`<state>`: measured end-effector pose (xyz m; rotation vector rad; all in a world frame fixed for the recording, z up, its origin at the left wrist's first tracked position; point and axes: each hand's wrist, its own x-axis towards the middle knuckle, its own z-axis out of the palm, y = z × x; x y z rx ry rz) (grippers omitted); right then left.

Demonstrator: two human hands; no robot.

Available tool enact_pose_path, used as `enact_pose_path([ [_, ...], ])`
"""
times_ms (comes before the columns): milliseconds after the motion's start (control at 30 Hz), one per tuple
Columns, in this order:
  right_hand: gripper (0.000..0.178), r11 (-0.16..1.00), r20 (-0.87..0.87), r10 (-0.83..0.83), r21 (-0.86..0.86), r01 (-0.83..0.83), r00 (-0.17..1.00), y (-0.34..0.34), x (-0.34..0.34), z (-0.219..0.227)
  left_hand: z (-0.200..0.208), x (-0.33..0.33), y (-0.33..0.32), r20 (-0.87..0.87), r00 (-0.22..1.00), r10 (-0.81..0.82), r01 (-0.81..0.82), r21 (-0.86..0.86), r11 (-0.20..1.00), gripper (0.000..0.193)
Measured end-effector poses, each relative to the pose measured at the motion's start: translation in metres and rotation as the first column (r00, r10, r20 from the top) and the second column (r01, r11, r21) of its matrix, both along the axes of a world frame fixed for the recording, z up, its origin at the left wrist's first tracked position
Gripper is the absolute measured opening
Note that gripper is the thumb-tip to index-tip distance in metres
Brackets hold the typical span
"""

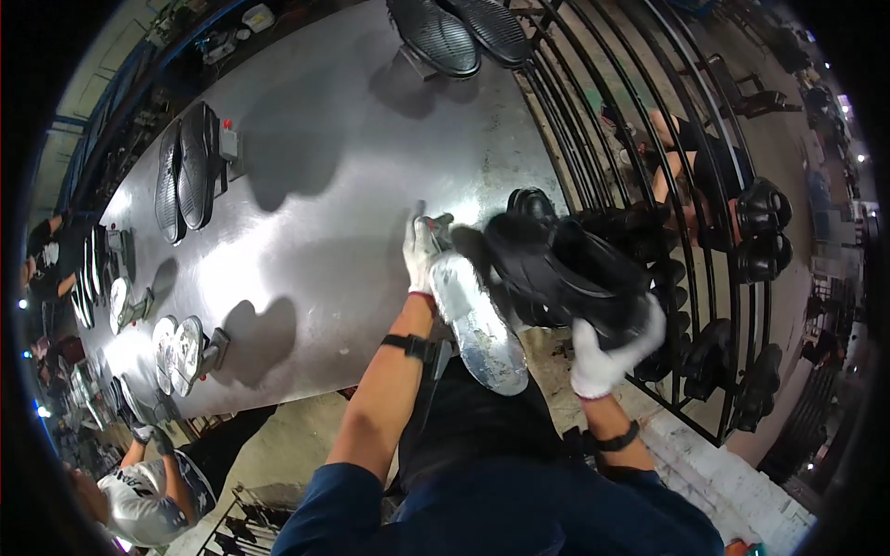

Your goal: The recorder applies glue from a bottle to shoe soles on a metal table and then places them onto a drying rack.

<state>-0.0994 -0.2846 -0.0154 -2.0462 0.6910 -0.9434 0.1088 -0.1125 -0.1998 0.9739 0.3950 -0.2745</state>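
Observation:
My left hand [422,256], in a white glove, closes on a small metal bracket [438,228] at the table's near edge. Fixed to that bracket is a shiny silver sole-shaped plate [479,326], tilted toward me with nothing on it. My right hand [612,350], gloved in white too, grips a black shoe [565,269] at its near end. The shoe is held to the right of the plate, apart from it, its opening partly showing. Some fingers of the right hand are hidden behind the shoe.
The grey metal table [371,167] carries black soles [190,171] on a left fixture and more black soles [454,37] at the far end. Bare silver plates [181,352] stand front left. A black rack [593,120] with shoes borders the right. A co-worker [148,496] sits lower left.

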Motion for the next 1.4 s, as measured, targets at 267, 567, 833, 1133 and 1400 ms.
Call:
enact_pose_path([
  [267,0.067,0.850,-0.515,0.485,0.467,-0.243,0.707,-0.042,-0.003,-0.082,0.021,-0.073,0.043,0.412,0.782,-0.468,-0.105,0.826,0.553,0.049],
  [567,0.038,0.891,-0.882,0.125,-0.102,-0.442,0.454,-0.051,0.132,-0.167,0.061,-0.109,0.005,-0.107,0.994,0.014,-0.040,-0.242,0.969,0.096],
  [833,0.038,0.899,-0.858,0.235,0.012,-0.439,0.458,-0.078,0.137,-0.176,0.089,0.051,0.243,0.071,0.798,0.599,-0.541,-0.356,0.762,0.067],
  [1133,0.043,0.881,-0.907,0.235,0.047,-0.470,0.350,-0.052,0.161,-0.161,-0.005,0.064,0.346,-0.163,0.376,0.912,-0.926,-0.108,0.363,0.056],
  [1400,0.030,0.947,-0.905,0.187,0.061,-0.316,0.383,-0.054,0.080,-0.124,-0.005,-0.104,0.169,-0.333,0.936,0.116,0.004,0.340,0.941,0.030],
])
